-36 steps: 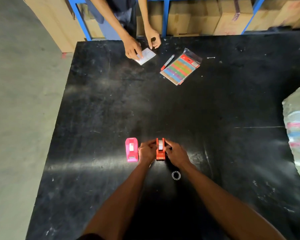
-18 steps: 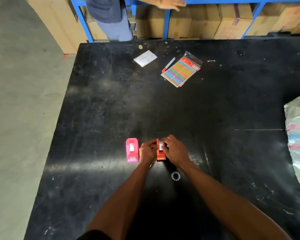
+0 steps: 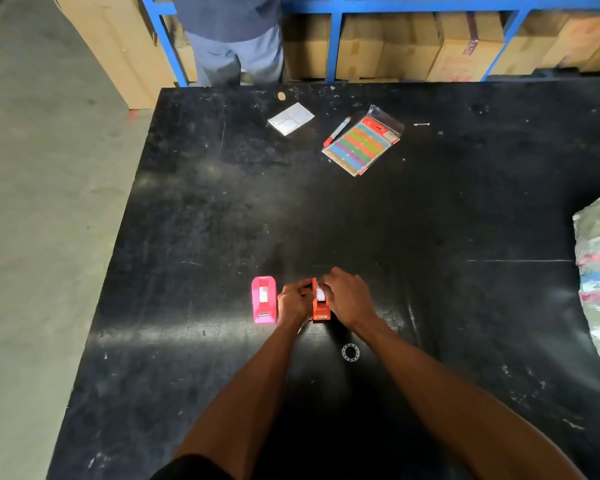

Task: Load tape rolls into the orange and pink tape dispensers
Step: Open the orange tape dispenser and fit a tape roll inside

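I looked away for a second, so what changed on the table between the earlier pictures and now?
The right hand slid forward over the tape roll in the orange dispenser; the left hand kept its grip beside it. The far person's hands left the white card. The pink dispenser and clear ring stayed put.

We see a dim room. Light from above makes a pale shiny streak on the black desk (image 3: 194, 327). The desk's edges bend from the wide lens. Our hands look a little blurry.
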### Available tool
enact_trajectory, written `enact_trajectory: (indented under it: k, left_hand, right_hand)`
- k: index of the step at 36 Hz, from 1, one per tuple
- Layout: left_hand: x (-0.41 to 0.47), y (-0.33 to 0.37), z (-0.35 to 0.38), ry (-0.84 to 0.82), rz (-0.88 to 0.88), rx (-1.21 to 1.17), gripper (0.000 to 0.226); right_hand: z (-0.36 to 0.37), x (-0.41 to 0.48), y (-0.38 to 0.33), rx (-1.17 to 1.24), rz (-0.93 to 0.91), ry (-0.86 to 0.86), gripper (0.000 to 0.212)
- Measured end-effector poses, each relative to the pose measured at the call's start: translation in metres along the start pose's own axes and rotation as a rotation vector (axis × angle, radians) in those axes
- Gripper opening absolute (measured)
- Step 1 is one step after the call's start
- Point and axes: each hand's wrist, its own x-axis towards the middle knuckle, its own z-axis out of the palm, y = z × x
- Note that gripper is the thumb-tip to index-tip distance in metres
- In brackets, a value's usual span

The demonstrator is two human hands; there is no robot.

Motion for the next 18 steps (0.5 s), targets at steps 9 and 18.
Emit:
enact_trajectory:
  k: [9,18]
  left_hand:
    - [-0.001,0.001,0.000,0.011,0.027,0.036,0.032]
    - [0.006,-0.004,0.002,0.017,-0.020,-0.004,0.034]
  right_hand:
    - [0.008,-0.031,0.004,0.031,-0.082,0.012,0.020]
    - [0.023,-0.066,0.004,0.030,-0.107,0.066,0.022]
